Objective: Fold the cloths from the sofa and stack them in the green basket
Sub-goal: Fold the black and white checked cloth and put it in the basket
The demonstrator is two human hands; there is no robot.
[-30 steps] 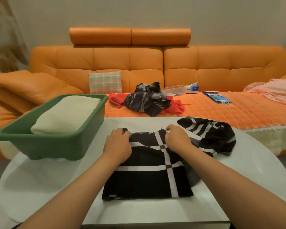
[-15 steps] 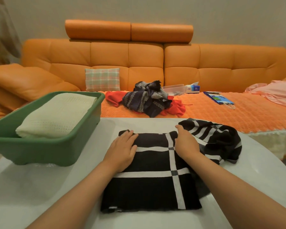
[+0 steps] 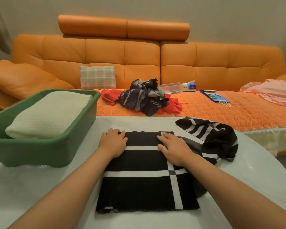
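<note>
A white round table (image 3: 48, 187) fills the near view. On it, at about 10 o'clock, stands a green basket (image 3: 45, 156), its near wall well in from the table's edge. A black-and-white cloth (image 3: 139, 192) lies flat from the centre toward 6 o'clock, its loose end bunched at 2 o'clock.

Beyond the table, at 12 o'clock, is an orange sofa (image 3: 139, 60), its seat under a quilted orange cover (image 3: 238, 109). On the cover lie:
- a plaid cushion (image 3: 97, 77) at 11 o'clock, leaning on the backrest;
- a red cloth (image 3: 108, 95) at 12 o'clock, under dark striped cloths (image 3: 139, 96);
- a clear box (image 3: 169, 87) and a tissue box (image 3: 189, 86), side by side at 1 o'clock;
- a blue item (image 3: 215, 96), perhaps a paper bag, right of them;
- a pink cloth (image 3: 274, 91) at 2 o'clock.
</note>
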